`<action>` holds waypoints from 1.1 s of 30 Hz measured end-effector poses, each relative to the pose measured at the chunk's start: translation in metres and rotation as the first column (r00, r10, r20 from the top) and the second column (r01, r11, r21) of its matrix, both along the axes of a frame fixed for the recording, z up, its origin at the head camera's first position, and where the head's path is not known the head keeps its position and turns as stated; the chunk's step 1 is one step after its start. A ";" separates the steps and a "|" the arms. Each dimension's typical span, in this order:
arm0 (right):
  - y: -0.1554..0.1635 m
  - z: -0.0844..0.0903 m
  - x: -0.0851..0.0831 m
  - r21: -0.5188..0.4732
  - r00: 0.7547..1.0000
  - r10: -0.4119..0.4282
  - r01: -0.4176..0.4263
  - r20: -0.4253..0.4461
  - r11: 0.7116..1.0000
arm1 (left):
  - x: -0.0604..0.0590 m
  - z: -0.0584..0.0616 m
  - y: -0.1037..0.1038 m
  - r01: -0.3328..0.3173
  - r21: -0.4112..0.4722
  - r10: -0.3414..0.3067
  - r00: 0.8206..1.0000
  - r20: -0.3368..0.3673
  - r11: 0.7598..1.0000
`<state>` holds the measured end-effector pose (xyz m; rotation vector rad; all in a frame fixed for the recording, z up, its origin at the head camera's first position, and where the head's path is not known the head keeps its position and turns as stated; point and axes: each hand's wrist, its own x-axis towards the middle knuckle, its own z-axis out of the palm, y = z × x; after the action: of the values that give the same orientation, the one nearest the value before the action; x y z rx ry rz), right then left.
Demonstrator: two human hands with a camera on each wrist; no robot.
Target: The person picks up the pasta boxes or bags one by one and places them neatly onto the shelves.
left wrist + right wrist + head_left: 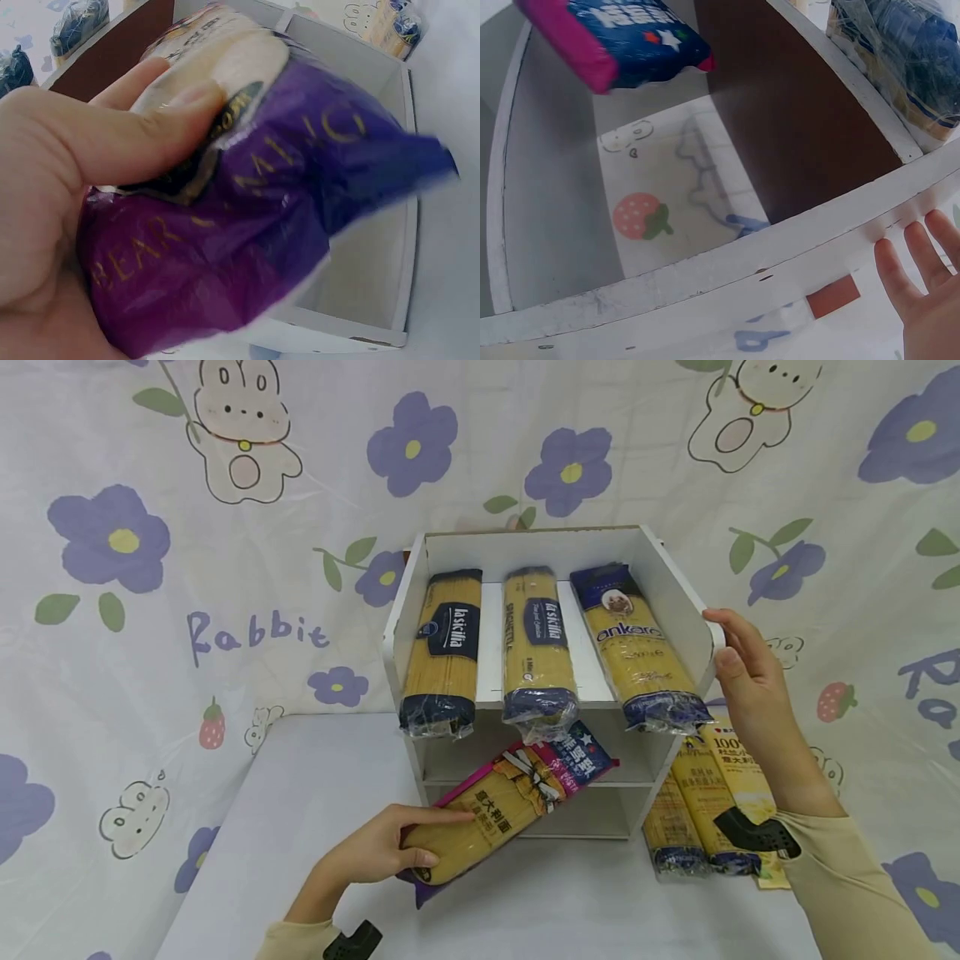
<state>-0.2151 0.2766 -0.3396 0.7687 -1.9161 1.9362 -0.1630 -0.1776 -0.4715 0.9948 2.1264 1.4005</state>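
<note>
Gripping the pink-and-purple pasta pack (495, 810) in my left hand (375, 847), slanted in front of the rack; not shelved yet. My right hand (765, 710), fingers straight, touches the rack's side wall (667, 610). Beside it, right, more packs (701, 793) on the tabletop (300, 793), probably left to do. The pack's far end is near the mouth of the middle compartment (465, 760); room there once straightened, I judge. Top shelf (491, 635) looks done: three spaghetti packs (536, 635), ends overhanging its front edge, tight above mine.
</note>
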 end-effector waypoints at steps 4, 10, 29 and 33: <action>-0.001 0.001 0.001 0.001 1.000 -0.004 0.004 0.002 1.000 | 0.001 -0.006 0.001 -0.012 0.067 0.010 1.000 0.025 0.998; -0.002 0.001 0.002 -0.002 1.000 -0.003 0.003 0.002 1.000 | 0.003 -0.011 0.003 -0.066 0.126 0.056 0.995 0.085 0.990; -0.001 0.000 0.000 0.002 1.000 0.015 -0.015 -0.012 1.000 | 0.013 -0.012 0.014 -0.284 0.218 0.259 0.956 0.137 0.934; 0.000 0.000 0.000 0.003 1.000 0.010 -0.010 -0.007 1.000 | 0.014 -0.013 0.016 -0.328 0.236 0.314 0.945 0.094 0.915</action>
<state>-0.2153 0.2764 -0.3394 0.7856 -1.9151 1.9343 -0.1492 -0.1616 -0.4846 0.6992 2.1843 1.8679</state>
